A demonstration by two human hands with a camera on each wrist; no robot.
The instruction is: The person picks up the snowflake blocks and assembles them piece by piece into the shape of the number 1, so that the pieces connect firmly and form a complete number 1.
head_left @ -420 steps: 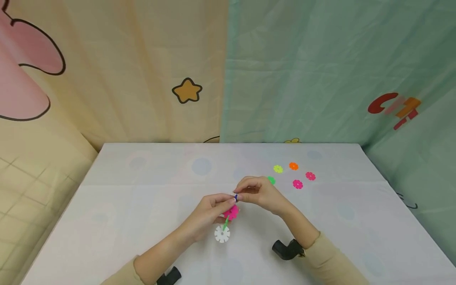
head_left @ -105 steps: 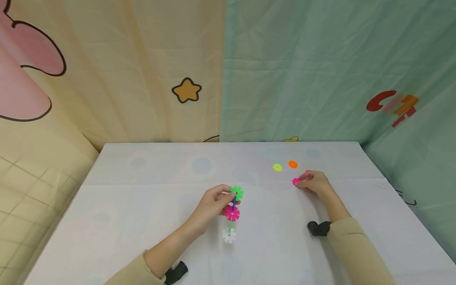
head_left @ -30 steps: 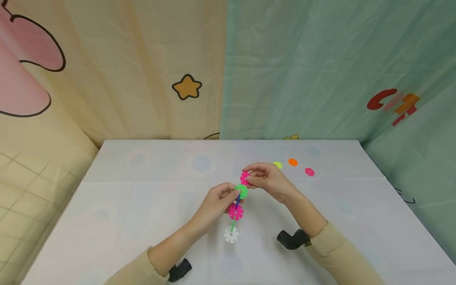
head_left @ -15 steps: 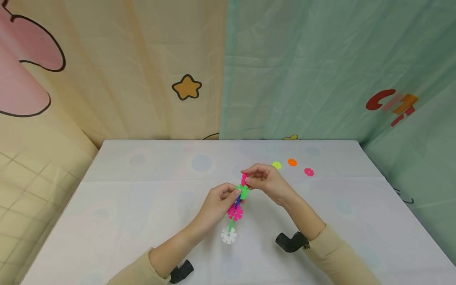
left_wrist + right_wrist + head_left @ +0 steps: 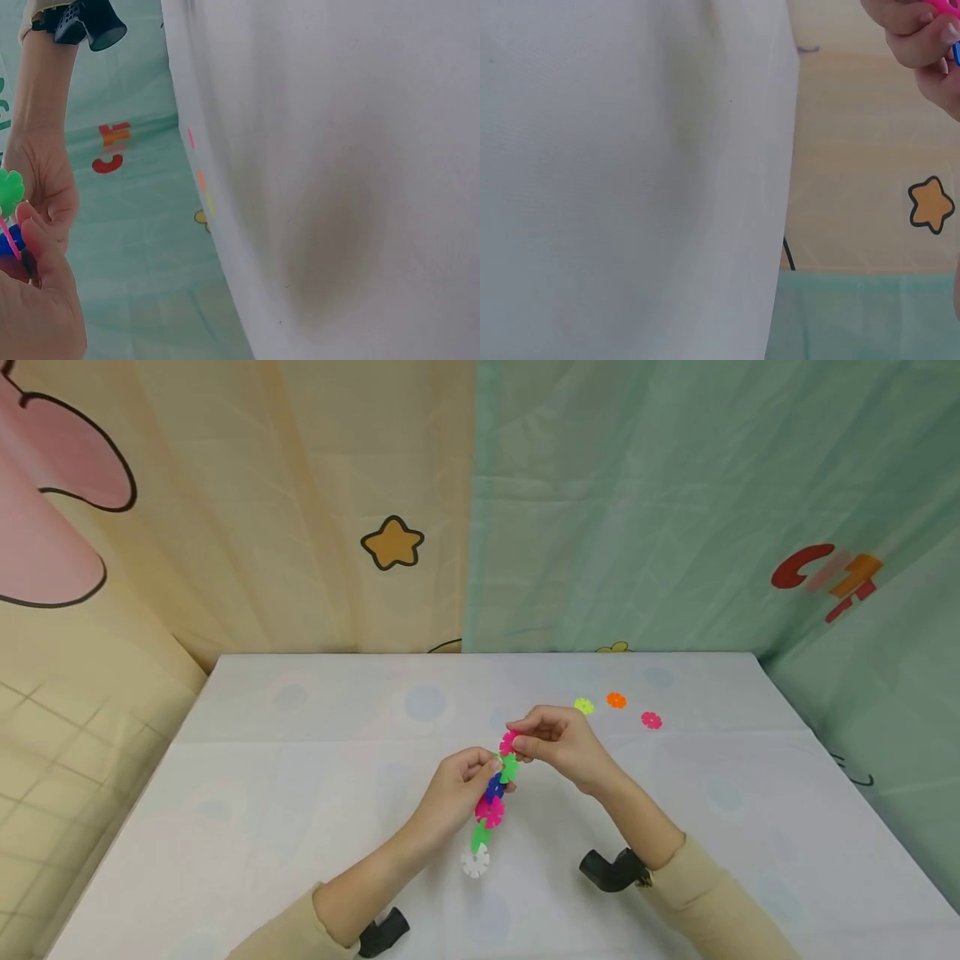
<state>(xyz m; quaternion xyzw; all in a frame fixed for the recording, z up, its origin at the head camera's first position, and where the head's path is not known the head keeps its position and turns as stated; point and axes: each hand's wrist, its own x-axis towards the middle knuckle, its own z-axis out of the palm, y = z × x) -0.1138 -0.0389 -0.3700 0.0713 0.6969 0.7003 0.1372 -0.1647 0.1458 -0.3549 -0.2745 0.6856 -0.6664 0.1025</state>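
Note:
In the head view, my left hand (image 5: 453,789) pinches a chain of notched interlocking discs near its upper end, thumb by the green disc (image 5: 510,768). Below that hang a blue disc (image 5: 495,788), a pink disc (image 5: 490,812), another green disc (image 5: 481,836) and a white disc (image 5: 475,862). My right hand (image 5: 558,743) holds a pink disc (image 5: 507,742) between thumb and fingers against the top of the upper green one. Whether its slot has gone in cannot be told. The left wrist view shows part of the chain, including a green disc (image 5: 10,191), at the edge.
Three loose discs lie on the white table (image 5: 300,827) at the back right: yellow (image 5: 584,705), orange (image 5: 616,700) and pink (image 5: 651,720). Curtains (image 5: 337,527) hang behind the table. Each wrist carries a black camera mount (image 5: 612,870).
Earlier, the blue disc and then the upper green disc joined the chain. My right hand then picked up a pink disc and brought it to the green one. Lately the chain has turned and swung slightly left.

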